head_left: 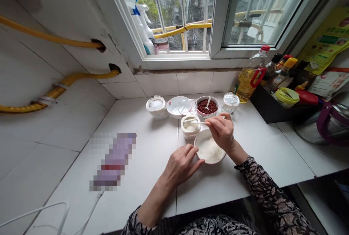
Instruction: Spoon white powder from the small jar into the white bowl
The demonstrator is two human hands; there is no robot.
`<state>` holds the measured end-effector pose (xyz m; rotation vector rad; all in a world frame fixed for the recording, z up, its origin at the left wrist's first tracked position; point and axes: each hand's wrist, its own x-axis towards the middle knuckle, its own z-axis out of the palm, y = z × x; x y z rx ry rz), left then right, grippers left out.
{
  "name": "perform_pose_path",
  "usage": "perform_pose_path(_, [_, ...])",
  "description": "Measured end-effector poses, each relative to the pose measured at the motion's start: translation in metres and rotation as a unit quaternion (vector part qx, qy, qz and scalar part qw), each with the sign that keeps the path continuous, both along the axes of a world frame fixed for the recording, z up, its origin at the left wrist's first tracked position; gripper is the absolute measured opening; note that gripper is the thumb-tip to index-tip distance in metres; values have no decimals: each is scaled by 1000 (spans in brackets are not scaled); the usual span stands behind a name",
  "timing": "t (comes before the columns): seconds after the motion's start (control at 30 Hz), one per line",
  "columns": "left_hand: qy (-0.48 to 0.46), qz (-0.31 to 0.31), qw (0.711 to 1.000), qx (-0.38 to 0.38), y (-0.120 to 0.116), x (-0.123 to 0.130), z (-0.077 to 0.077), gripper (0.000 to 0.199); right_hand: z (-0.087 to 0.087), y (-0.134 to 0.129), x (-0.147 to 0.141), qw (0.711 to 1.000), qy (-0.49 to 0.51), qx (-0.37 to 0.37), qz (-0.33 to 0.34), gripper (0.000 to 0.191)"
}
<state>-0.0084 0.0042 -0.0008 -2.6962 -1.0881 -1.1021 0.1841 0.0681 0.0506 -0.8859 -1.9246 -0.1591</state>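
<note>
My right hand [222,129] pinches the handle of a small white spoon [198,122]. The spoon's other end is over the mouth of an open white jar [190,127] with pale contents. Right in front of me, a bowl [209,148] holds a white powdery or grainy substance, partly hidden under my right hand. My left hand [183,166] rests at the bowl's left rim, thumb and fingers around its edge. A clear lid [188,106] leans behind the jar, over a white plate-like bowl [174,107].
Behind stand a lidded container [156,107], a bowl of dark red beans [207,105] with a spoon, another lidded jar [231,102] and an oil bottle [247,78]. A black condiment box [268,109] is at right. A blurred purple object [117,158] with a cable lies left.
</note>
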Motion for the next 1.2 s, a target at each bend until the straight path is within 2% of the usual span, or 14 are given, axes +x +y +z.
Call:
perform_pose_path(0.1, [-1, -5, 1000, -6, 0, -1, -1, 22, 2, -1, 8, 996, 84, -2, -34, 26])
perform_pose_path(0.23, [-14, -16, 1000, -20, 0, -3, -1, 23, 4, -3, 21, 988, 124, -80, -48, 33])
perform_pose_path(0.37, [-36, -33, 997, -55, 1, -4, 0, 19, -3, 0, 27, 991, 21, -131, 2, 36])
perform_pose_path(0.57, [-49, -45, 996, -64, 3, -3, 1, 20, -15, 2, 23, 986, -146, -85, -9, 37])
perform_pose_path(0.7, [-42, -43, 996, -69, 3, -3, 1, 21, -18, 0, 22, 979, -178, -97, -9, 40])
perform_pose_path(0.87, [-26, -37, 997, -58, 2, -3, 1, 19, -18, -2, 20, 980, -155, -126, -17, 42])
perform_pose_path(1.1, [-19, -31, 998, -46, 2, -2, 3, 22, -17, -2, 20, 977, -45, -203, -48, 42])
perform_pose_path(1.2, [-15, -29, 999, -37, 1, -2, 4, 24, -18, -1, 20, 974, -31, -218, -52, 42])
